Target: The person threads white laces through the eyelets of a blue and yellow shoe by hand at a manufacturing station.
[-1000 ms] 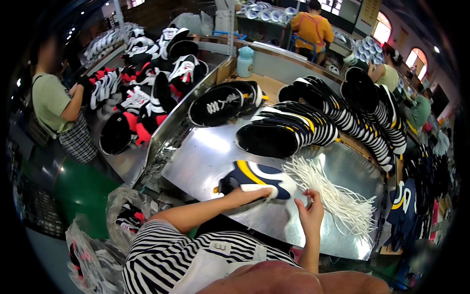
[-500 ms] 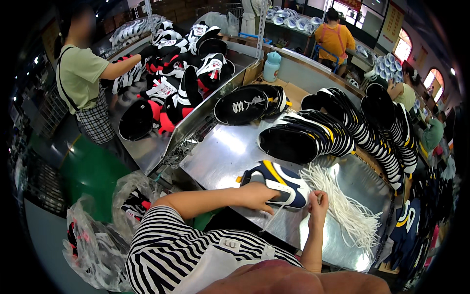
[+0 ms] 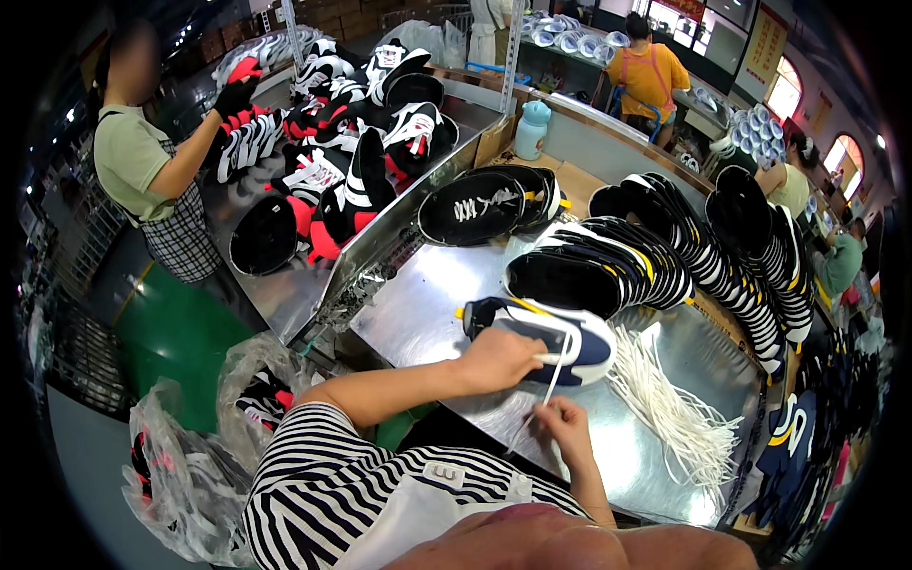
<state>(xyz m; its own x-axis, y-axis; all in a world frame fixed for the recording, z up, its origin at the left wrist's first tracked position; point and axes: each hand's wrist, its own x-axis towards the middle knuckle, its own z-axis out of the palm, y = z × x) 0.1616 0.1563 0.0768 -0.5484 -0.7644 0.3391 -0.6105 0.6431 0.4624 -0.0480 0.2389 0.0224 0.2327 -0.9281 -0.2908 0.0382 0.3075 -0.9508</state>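
Observation:
A navy, white and yellow shoe upper (image 3: 595, 344) is held just above the metal tabletop. My left hand (image 3: 503, 361) is closed around its near side. A white shoelace (image 3: 554, 378) runs across the upper and down to my right hand (image 3: 567, 425), where the thumb and fingers pinch it; its loose end hangs toward the table's near edge. A loose bundle of white shoelaces (image 3: 676, 418) lies to the right of the upper. Behind it, nested shoe uppers (image 3: 562, 277) with black linings rest in a row.
Further rows of nested uppers (image 3: 674, 228) line the metal table (image 3: 404, 299). A light blue bottle (image 3: 531, 131) stands at its back edge. Left, a bench carries black, white and red shoes (image 3: 361, 190), where a co-worker (image 3: 147, 161) stands. Plastic bags (image 3: 185, 475) sit at lower left.
My right hand has moved left and nearer to me with the lace, away from the toe. The upper has turned, and my left hand has shifted up on it. The co-worker has raised a gloved hand.

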